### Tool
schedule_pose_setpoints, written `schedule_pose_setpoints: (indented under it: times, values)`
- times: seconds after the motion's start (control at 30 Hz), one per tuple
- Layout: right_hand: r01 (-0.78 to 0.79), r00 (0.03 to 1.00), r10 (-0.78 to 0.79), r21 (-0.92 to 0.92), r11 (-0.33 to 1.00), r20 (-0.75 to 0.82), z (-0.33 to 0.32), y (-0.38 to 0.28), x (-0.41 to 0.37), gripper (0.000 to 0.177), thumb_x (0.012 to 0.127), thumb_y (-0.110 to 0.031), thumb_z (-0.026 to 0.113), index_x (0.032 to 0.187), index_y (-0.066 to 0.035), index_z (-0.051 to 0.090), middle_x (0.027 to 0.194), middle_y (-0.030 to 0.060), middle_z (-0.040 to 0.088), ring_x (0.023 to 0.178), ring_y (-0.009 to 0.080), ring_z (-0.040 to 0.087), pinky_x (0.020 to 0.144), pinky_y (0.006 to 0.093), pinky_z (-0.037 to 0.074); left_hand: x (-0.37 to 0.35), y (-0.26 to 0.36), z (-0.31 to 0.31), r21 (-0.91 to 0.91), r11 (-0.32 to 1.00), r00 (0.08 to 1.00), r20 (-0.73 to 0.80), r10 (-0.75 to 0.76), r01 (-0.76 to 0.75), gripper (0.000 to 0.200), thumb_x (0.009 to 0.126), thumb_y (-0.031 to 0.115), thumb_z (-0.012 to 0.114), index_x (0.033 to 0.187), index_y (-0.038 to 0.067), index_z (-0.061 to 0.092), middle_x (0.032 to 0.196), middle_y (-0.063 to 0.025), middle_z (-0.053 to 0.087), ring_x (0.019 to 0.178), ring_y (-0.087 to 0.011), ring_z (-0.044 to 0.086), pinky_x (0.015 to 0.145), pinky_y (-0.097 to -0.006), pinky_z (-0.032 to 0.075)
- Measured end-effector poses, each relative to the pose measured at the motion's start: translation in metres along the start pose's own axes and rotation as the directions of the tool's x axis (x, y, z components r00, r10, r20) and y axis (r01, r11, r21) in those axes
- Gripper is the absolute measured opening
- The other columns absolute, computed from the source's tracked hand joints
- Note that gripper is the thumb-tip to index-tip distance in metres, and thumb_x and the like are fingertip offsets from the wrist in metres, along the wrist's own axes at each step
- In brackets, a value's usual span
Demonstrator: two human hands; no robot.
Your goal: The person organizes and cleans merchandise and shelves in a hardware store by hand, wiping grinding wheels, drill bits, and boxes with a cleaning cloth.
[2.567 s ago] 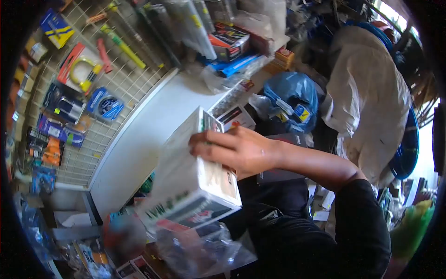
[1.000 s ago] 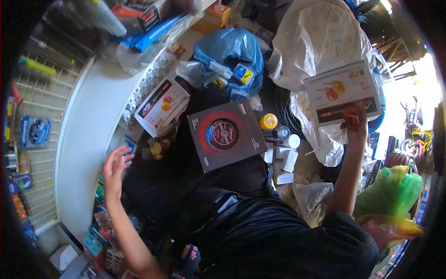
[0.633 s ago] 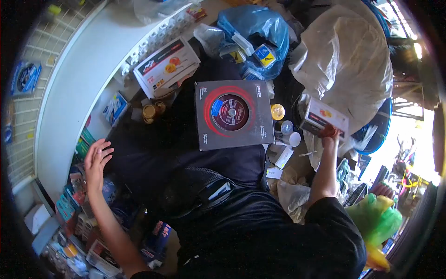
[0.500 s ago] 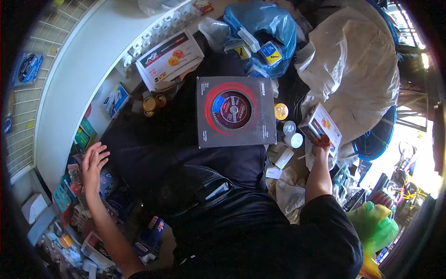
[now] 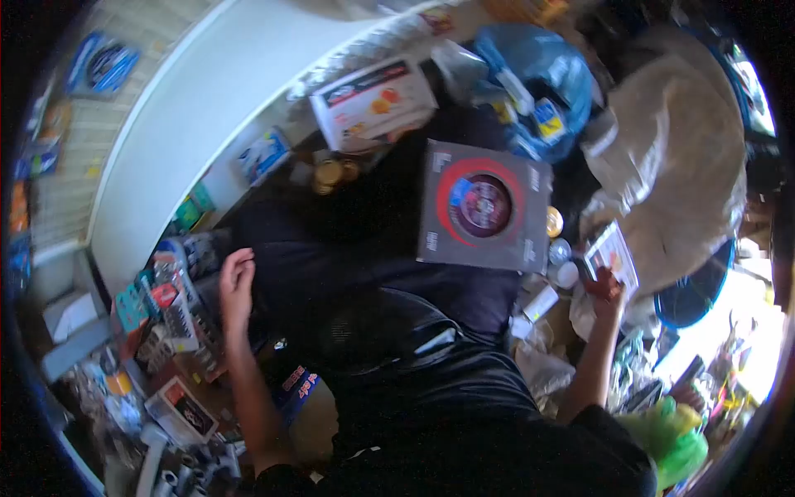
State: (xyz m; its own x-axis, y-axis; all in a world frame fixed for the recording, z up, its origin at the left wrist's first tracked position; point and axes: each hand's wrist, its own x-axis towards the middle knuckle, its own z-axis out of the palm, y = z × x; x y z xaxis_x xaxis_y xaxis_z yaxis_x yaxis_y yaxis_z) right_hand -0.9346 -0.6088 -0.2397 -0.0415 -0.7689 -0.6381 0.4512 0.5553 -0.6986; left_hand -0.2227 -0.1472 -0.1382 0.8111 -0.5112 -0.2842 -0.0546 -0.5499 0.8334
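My right hand (image 5: 609,290) grips the lower side of a small white printed box (image 5: 614,253), to the right of my lap. My left hand (image 5: 237,286) is held up left of my legs, its fingers loosely bent and nothing in them. On my dark-trousered legs rests a large grey box (image 5: 530,240) with a red ring print. Through its round window a dark red disc (image 5: 486,205) shows. Small round containers, one with a yellow lid (image 5: 554,221) and one with a white lid (image 5: 565,275), stand between the two boxes.
A white carton with food pictures (image 5: 377,103) and a blue plastic bag (image 5: 542,62) lie ahead. A large beige plastic sack (image 5: 679,157) stands right. White shelving (image 5: 166,108) curves along the left, above cluttered packages (image 5: 182,406). A green bag (image 5: 675,447) sits lower right.
The camera view has swung, shifting the scene right and slightly down. My left hand's spread fingers have drawn closer together. My right hand stays on the small box, which is now tilted differently.
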Motion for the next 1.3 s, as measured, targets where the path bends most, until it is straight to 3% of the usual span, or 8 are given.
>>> schedule_pose_setpoints:
  times: [0.03,0.17,0.33,0.47,0.67,0.9,1.17,1.3]
  values:
    - [-0.106,0.82,0.091,-0.005,0.994,0.565,-0.008,-0.021,0.013,0.05,0.097,-0.047,0.05,0.125,-0.007,0.061,0.116,0.0099,0.068,0.101,0.0213,0.064,0.078,0.0427,0.05,-0.009,0.018,0.002,0.152,0.988,1.0,0.028,-0.014,0.01,0.025,0.1,0.011,0.062,0.125,0.007,0.063,0.122,-0.0054,0.065,0.107,-0.0146,0.062,0.095,-0.0294,0.049]
    - [0.348,0.82,-0.188,-0.209,0.914,0.541,0.148,-0.051,-0.038,0.051,0.101,-0.037,0.053,0.14,-0.004,0.053,0.14,0.0137,0.057,0.134,0.0237,0.051,0.11,0.0392,0.043,-0.032,0.06,0.017,-0.016,0.998,0.998,0.024,0.054,-0.054,0.024,0.098,0.007,0.064,0.122,0.004,0.063,0.117,-0.0091,0.068,0.102,-0.0183,0.067,0.083,-0.0307,0.054]
    - [0.575,0.737,-0.195,-0.447,0.685,0.647,0.4,0.005,-0.186,0.04,0.103,-0.028,0.05,0.131,0.0,0.057,0.123,0.0129,0.062,0.102,0.0192,0.064,0.087,0.0333,0.053,-0.045,0.193,0.041,-0.071,0.881,0.873,0.118,0.473,-0.467,0.038,0.093,0.01,0.068,0.13,0.003,0.062,0.127,-0.0161,0.066,0.115,-0.0295,0.066,0.099,-0.0402,0.052]
    - [0.543,0.432,0.194,-0.426,0.724,0.881,0.486,0.09,-0.292,0.033,0.1,-0.012,0.06,0.129,0.002,0.057,0.116,0.0087,0.064,0.108,0.0168,0.063,0.097,0.0321,0.051,-0.057,0.244,0.076,-0.197,0.716,0.672,0.251,0.697,-0.67,0.083,0.092,0.02,0.074,0.158,0.002,0.027,0.155,-0.0327,0.028,0.141,-0.0455,0.041,0.115,-0.0468,0.039]
    - [0.376,0.173,0.508,-0.533,0.758,0.844,0.497,0.126,-0.31,0.036,0.097,-0.001,0.061,0.132,0.005,0.054,0.128,0.0117,0.063,0.118,0.0184,0.061,0.102,0.033,0.048,-0.058,0.179,0.062,-0.186,0.753,0.754,0.077,0.652,-0.631,0.066,0.085,0.002,0.073,0.147,0.013,0.053,0.136,-0.0248,0.056,0.118,-0.04,0.063,0.101,-0.047,0.054]
    - [0.566,0.302,0.547,-0.609,0.556,0.78,0.474,0.136,-0.3,0.037,0.095,0.003,0.06,0.132,0.001,0.058,0.122,0.0122,0.067,0.117,0.0207,0.064,0.101,0.0337,0.05,-0.045,0.066,0.035,0.278,0.722,0.745,0.468,0.474,-0.634,0.039,0.081,0.018,0.079,0.12,0.022,0.074,0.131,-0.0102,0.066,0.132,-0.0317,0.056,0.119,-0.0579,0.03]
    - [0.69,0.415,0.369,-0.552,0.469,0.832,0.464,0.103,-0.276,0.032,0.096,0.001,0.06,0.129,0.001,0.06,0.12,0.012,0.068,0.112,0.0202,0.066,0.098,0.0334,0.05,0.084,-0.011,0.02,0.506,0.862,0.87,-0.432,0.237,0.016,0.007,0.09,0.012,0.064,0.095,0.01,0.07,0.097,-0.015,0.069,0.092,-0.0366,0.068,0.082,-0.0508,0.054]
    - [0.713,0.497,0.239,-0.549,0.435,0.834,0.45,0.071,-0.262,0.027,0.1,-0.003,0.058,0.126,0.001,0.061,0.118,0.0117,0.069,0.108,0.0198,0.067,0.096,0.0329,0.051,0.027,0.09,0.051,0.336,0.77,0.836,0.3,0.459,-0.543,0.008,0.081,0.012,0.073,0.089,0.014,0.072,0.093,-0.0096,0.069,0.092,-0.0308,0.069,0.083,-0.0471,0.055]
